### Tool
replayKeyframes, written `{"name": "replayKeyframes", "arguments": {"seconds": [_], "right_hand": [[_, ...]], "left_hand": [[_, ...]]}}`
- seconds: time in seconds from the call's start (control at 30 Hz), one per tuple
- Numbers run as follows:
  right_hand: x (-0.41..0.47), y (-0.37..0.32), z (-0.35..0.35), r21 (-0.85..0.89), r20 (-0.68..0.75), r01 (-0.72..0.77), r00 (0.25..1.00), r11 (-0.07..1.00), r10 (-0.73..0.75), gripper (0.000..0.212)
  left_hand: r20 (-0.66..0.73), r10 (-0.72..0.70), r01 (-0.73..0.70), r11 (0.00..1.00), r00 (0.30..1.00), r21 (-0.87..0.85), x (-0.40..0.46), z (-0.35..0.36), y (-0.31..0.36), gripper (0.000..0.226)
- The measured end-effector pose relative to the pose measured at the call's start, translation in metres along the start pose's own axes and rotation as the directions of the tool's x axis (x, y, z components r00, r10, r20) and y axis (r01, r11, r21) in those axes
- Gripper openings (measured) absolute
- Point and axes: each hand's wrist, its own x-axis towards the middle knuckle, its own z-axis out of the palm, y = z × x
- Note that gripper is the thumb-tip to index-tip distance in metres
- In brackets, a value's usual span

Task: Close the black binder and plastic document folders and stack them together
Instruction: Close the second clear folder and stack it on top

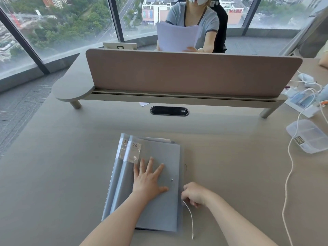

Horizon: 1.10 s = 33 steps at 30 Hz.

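Two grey translucent plastic document folders lie closed, one on the other, in the middle of the desk (62,174). The top folder (159,210) sits slightly to the right of the lower folder (115,178), and each has a label reading "20" near its spine. A dark edge shows under the stack's near side; whether it is the black binder I cannot tell. My left hand (148,178) rests flat on the top folder, fingers spread. At the folder's right edge my right hand (194,193) pinches a white closure string (190,219), near a small round fastener button (171,180).
A pinkish divider panel (186,73) on a raised shelf crosses the far side of the desk, with a black cable grommet (169,110) below it. A clear plastic compartment box (308,135), a white cable (288,183) and chargers lie at right. A person holding papers (177,36) sits opposite.
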Motion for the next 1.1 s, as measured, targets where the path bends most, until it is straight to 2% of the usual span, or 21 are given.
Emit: {"name": "replayKeyframes", "arguments": {"seconds": [0.13,0.4,0.5,0.6,0.67,0.73,0.9,1.0,1.1], "right_hand": [[0.001,0.001,-0.005,-0.097,0.025,-0.002,1.000,0.995,0.004,0.026],[0.001,0.001,-0.015,-0.134,-0.045,-0.054,0.998,0.990,0.048,0.022],[0.001,-0.005,-0.023,-0.040,-0.152,-0.111,0.983,0.993,0.104,0.020],[0.009,-0.010,-0.024,0.171,-0.263,-0.132,0.949,0.976,0.174,0.023],[0.014,-0.017,-0.022,0.273,-0.279,-0.110,0.942,0.956,0.188,0.027],[0.019,-0.025,-0.019,0.297,-0.286,-0.097,0.940,0.950,0.186,0.028],[0.035,-0.042,-0.006,0.141,-0.409,-0.056,0.906,0.988,0.110,0.026],[0.039,-0.056,0.007,-0.094,-0.450,-0.031,0.893,0.995,-0.015,0.031],[0.036,-0.066,0.020,-0.311,-0.433,0.017,0.887,0.950,-0.158,0.030]], "left_hand": [[0.002,-0.003,0.003,1.000,1.000,0.001,0.001,0.000,0.001,0.094],[0.004,-0.008,0.008,1.000,1.000,0.004,0.000,0.001,0.001,0.095],[0.007,-0.007,0.007,1.000,1.000,-0.002,-0.001,0.001,0.001,0.095],[-0.006,-0.006,0.005,1.000,1.000,-0.012,-0.001,0.002,0.001,0.095],[-0.016,-0.005,0.005,1.000,1.000,-0.015,-0.001,0.003,0.001,0.095],[-0.021,-0.002,0.001,1.000,1.000,-0.013,0.000,0.003,0.001,0.095],[-0.030,0.001,-0.002,1.000,1.000,-0.029,-0.001,0.006,0.003,0.094],[-0.024,-0.004,0.003,0.999,1.000,-0.043,0.000,0.007,0.000,0.094],[-0.032,0.001,-0.003,0.998,0.999,-0.057,0.000,0.008,0.000,0.093]]}}
